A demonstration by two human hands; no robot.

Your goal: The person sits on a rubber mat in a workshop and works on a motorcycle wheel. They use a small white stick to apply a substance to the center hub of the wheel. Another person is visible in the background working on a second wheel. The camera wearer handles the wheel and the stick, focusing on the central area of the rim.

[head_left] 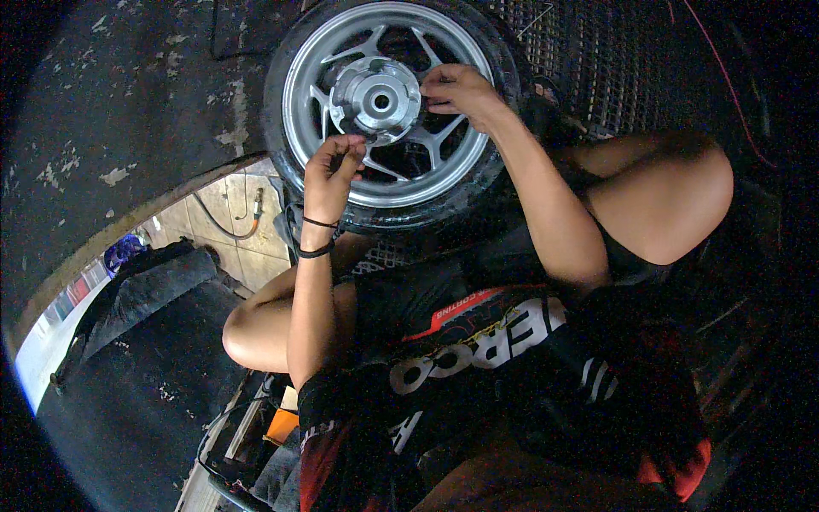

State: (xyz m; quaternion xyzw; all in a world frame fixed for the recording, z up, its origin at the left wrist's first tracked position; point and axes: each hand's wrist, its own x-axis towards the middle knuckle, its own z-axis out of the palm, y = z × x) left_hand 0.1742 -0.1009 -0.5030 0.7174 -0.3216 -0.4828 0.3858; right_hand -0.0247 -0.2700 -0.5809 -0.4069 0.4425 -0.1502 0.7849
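A motorcycle wheel with a silver spoked rim [386, 199] and a black tire [278, 111] lies in front of me between my legs. Its round metal hub [360, 81] faces up, with a dark hole in the middle. My left hand [331, 175] is at the hub's lower left edge, thumb and fingertips pinched together; anything between them is too small to make out. At the hub's right edge, my right hand [462, 94] has its fingers bent and closed, the tips close against the metal. What they grip, if anything, is hidden.
Black metal mesh [589, 60] lies beyond the wheel to the right. A worn dark surface [128, 111] fills the far left. Below it, a hose with an orange fitting [253, 227] rests on the tiled floor [235, 192]. An orange object [281, 425] is at lower left.
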